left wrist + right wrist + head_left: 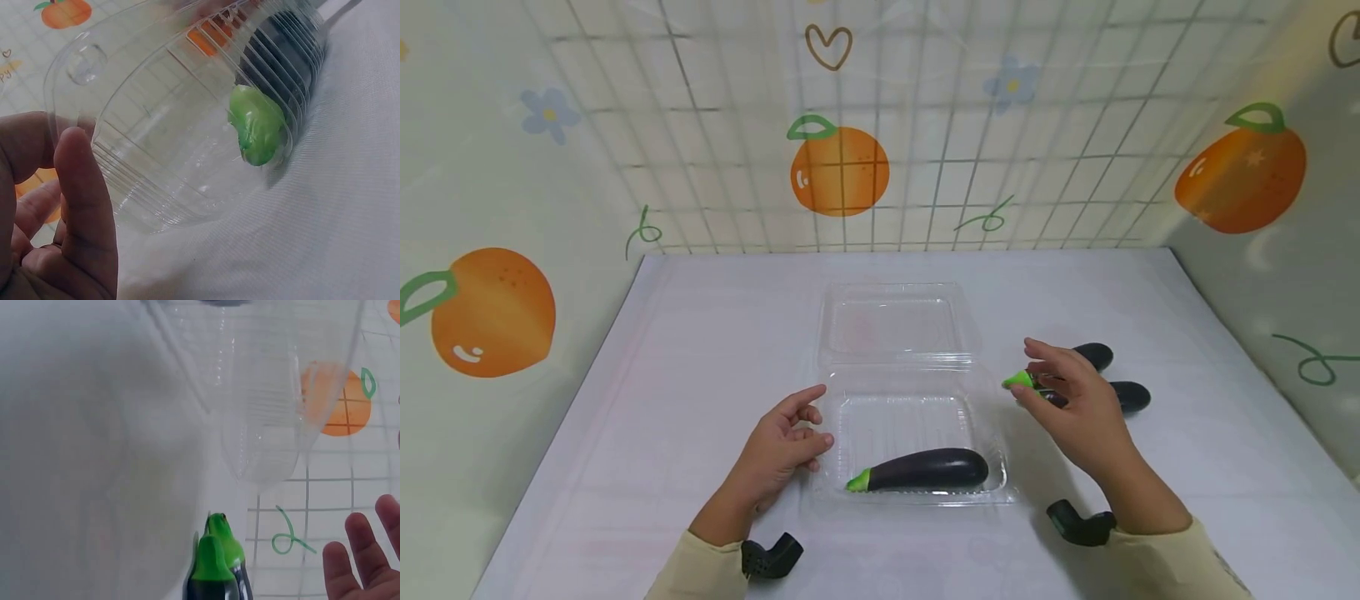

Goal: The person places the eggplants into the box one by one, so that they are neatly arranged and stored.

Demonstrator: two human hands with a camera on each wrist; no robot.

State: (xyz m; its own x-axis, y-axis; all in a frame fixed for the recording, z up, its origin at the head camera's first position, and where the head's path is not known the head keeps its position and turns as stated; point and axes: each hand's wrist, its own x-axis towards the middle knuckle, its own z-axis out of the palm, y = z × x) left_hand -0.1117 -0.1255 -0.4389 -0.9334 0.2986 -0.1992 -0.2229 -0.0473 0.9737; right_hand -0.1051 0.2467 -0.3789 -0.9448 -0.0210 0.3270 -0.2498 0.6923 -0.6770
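Note:
A clear plastic clamshell box [992, 383] lies with its lid [962, 312] folded back, away from me. One dark purple eggplant [932, 469] with a green cap rests along the near side of its base. At the box's left rim is my left hand [775, 454], thumb and forefinger apart, with the fingertips right at the edge. Two more eggplants [1129, 397] lie side by side to the right, their green caps [214, 559] toward the box. Over them hovers my right hand [1075, 408], its fingers spread and partly hiding both.
Under everything is a white cloth-covered table [700, 350]. A patterned curtain [917, 125] with printed oranges hangs over a wire grid at the back, and similar sheets stand on both sides. Black wrist cameras [1081, 523] sit at both cuffs.

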